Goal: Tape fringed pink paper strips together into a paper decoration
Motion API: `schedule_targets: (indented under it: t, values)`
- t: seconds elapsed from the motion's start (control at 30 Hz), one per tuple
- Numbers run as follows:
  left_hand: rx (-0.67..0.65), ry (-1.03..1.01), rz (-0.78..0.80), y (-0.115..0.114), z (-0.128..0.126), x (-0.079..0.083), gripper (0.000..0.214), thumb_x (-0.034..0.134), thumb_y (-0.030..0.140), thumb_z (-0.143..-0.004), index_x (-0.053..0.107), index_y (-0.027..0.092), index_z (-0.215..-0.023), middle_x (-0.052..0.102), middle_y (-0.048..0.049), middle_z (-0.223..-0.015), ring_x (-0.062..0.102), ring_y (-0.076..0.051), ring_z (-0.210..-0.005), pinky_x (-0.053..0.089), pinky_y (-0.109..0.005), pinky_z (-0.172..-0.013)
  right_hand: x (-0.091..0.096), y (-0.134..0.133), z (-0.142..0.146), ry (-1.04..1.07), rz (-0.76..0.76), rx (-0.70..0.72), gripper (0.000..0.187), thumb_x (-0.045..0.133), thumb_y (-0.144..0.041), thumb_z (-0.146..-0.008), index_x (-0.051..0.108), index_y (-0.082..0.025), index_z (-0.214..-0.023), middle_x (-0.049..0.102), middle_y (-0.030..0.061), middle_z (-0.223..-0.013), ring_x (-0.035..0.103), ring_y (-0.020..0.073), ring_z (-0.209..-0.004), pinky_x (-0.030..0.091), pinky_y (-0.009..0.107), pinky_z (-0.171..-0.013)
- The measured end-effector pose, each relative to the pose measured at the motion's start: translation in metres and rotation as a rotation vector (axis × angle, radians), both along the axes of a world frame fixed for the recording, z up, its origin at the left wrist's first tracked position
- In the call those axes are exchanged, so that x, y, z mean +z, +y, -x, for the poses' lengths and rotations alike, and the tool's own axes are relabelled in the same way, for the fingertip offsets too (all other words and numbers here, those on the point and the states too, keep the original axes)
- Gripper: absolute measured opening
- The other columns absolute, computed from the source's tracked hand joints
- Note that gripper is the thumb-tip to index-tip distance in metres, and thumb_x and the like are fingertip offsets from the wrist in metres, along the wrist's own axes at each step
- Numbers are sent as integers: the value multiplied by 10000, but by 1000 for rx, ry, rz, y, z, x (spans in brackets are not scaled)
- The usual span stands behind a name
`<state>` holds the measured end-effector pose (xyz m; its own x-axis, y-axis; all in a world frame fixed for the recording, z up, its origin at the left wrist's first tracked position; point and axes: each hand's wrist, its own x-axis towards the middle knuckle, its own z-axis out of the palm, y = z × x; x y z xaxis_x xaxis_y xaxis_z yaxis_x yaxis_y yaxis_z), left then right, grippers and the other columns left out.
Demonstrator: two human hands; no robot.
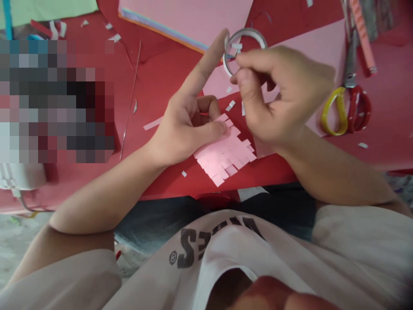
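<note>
My left hand [190, 116] rests on the red paper sheet [155, 82], its index finger stretched up to touch a thin roll of tape [254, 36] while the thumb and curled fingers press on a woven pink paper piece [226, 157]. My right hand [277, 92] is closed in a pinch at the roll's lower edge, gripping the tape. The pink woven piece is made of several interlaced strips and lies just below both hands.
Scissors [350, 103] with a yellow and a red handle lie at the right on a pink sheet [322, 47]. More pink paper [190, 17] lies at the top. Small white scraps dot the red sheet. A blurred patch covers the left.
</note>
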<state>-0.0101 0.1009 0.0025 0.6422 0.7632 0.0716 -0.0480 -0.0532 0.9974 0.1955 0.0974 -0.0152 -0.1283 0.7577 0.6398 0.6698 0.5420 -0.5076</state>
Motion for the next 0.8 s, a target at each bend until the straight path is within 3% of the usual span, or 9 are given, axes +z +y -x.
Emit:
schedule_targets:
  t: [0.03, 0.1, 0.2, 0.27, 0.37, 0.47, 0.63, 0.8]
  values:
    - [-34, 20, 27, 1, -1, -5, 749, 582, 193, -984, 303, 357, -1659, 45, -10, -1825, 447, 1, -810, 432, -218, -706, 4, 0, 1, 83, 17, -13, 214, 562, -315, -1038, 748, -296, -1142, 803, -13, -965, 725, 144, -809, 532, 328, -736]
    - [-51, -104, -11, 4, -3, -20, 767, 698, 338, -952, 355, 412, -1635, 96, 15, -1818, 433, -8, -735, 398, -212, -584, 10, 2, 2, 180, 39, -21, 181, 608, -315, -1022, 764, -266, -1098, 803, -3, -992, 725, 139, -823, 527, 307, -703]
    - [-60, -198, -63, 7, -9, -42, 884, 769, 582, -857, 353, 458, -1628, 147, 30, -1804, 411, -22, -689, 340, -214, -478, 15, 5, -1, 119, 33, -14, 175, 617, -318, -1018, 775, -279, -1081, 796, -7, -993, 702, 162, -853, 513, 327, -709]
    - [-45, -223, -59, 7, -11, -50, 877, 760, 565, -864, 364, 429, -1634, 226, 5, -1783, 401, -33, -703, 377, -210, -490, 15, 7, -4, 55, 25, 5, 196, 594, -302, -1029, 776, -304, -1100, 793, -13, -983, 696, 176, -879, 527, 348, -761]
    - [-27, -243, -44, 6, -11, -50, 836, 785, 401, -871, 415, 413, -1619, 309, -7, -1753, 409, -48, -718, 418, -218, -498, 11, 10, -8, 2, -50, 45, 227, 578, -261, -1029, 784, -310, -1114, 799, -8, -971, 734, 183, -920, 567, 353, -833]
    - [-44, -210, -62, 7, -9, -47, 866, 802, 369, -852, 407, 431, -1621, 330, -4, -1741, 447, -60, -726, 433, -236, -500, 10, 10, -11, -34, -124, 44, 214, 589, -245, -1020, 782, -292, -1099, 806, -2, -971, 759, 180, -914, 588, 346, -841]
    - [-46, -134, -106, 7, -8, -50, 963, 793, 405, -850, 303, 378, -1679, 314, -63, -1741, 434, -55, -717, 392, -246, -502, 19, 4, -12, -139, -10, 18, 156, 556, -285, -1028, 705, -325, -1052, 788, -25, -968, 731, 205, -881, 575, 397, -818]
    - [-32, -37, -121, 6, -12, -55, 972, 741, 522, -837, 258, 434, -1675, 345, -51, -1728, 472, -50, -691, 358, -238, -485, 13, 9, -11, -4, 117, 55, 65, 591, -305, -986, 638, -274, -954, 711, 5, -901, 615, 156, -728, 482, 350, -677]
